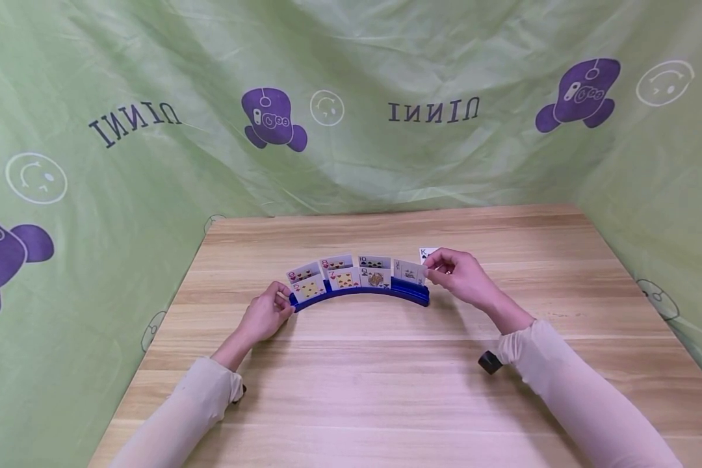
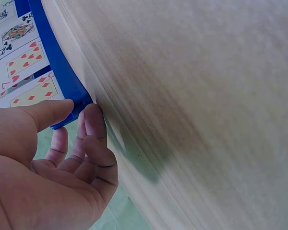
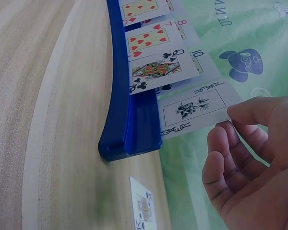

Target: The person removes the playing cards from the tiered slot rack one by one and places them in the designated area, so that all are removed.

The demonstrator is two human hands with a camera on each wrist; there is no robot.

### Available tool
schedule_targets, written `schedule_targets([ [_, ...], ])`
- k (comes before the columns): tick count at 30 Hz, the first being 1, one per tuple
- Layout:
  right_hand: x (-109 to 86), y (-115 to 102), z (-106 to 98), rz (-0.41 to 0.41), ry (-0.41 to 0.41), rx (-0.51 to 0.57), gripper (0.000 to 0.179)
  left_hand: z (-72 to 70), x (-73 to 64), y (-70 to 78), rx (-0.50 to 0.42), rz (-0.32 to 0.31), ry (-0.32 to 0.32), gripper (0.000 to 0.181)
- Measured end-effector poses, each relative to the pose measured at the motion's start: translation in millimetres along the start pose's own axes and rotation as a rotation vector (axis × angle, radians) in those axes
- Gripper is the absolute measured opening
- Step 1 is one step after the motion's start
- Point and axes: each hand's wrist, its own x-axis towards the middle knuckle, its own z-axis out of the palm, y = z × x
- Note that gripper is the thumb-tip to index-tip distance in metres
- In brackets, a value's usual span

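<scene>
A curved blue card holder stands on the table with playing cards upright in two rows. Its front row shows a diamond card, a seven of hearts and a queen of clubs. Behind them are a nine, an eight and a ten, partly covered. My left hand pinches the holder's left end, thumb on top and fingertips at its side. Between thumb and fingers, my right hand pinches a black-and-white joker card, whose lower edge sits at the holder's rear slot near the right end.
A king card lies face up on the table behind the holder's right end, partly hidden by my right hand in the head view. Green printed cloth hangs at the back and both sides of the table.
</scene>
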Motion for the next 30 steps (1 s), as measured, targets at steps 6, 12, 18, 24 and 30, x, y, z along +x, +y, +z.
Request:
schedule_targets([
  [6, 0.3, -0.9, -3.1, 0.002, 0.015, -0.015, 0.015, 0.5, -0.1, -0.5, -0.004, 0.002, 0.002, 0.027],
  [12, 0.7, -3.1, -7.0, 0.014, 0.044, -0.024, 0.014, 0.8, 0.1, -1.1, -0.005, -0.003, 0.001, 0.027],
  [18, 2.0, -4.1, -10.8, 0.026, 0.068, -0.019, 0.013, 0.9, 0.3, -1.1, -0.002, 0.000, 0.004, 0.027],
  [24, 2.8, -5.2, -14.3, 0.030, 0.068, 0.033, 0.015, 1.5, 0.7, -1.4, -0.005, -0.004, 0.000, 0.027],
  [30, 4.9, -3.6, -19.9, 0.034, 0.075, 0.067, 0.019, 1.7, 0.7, -1.9, -0.007, -0.012, -0.002, 0.027],
])
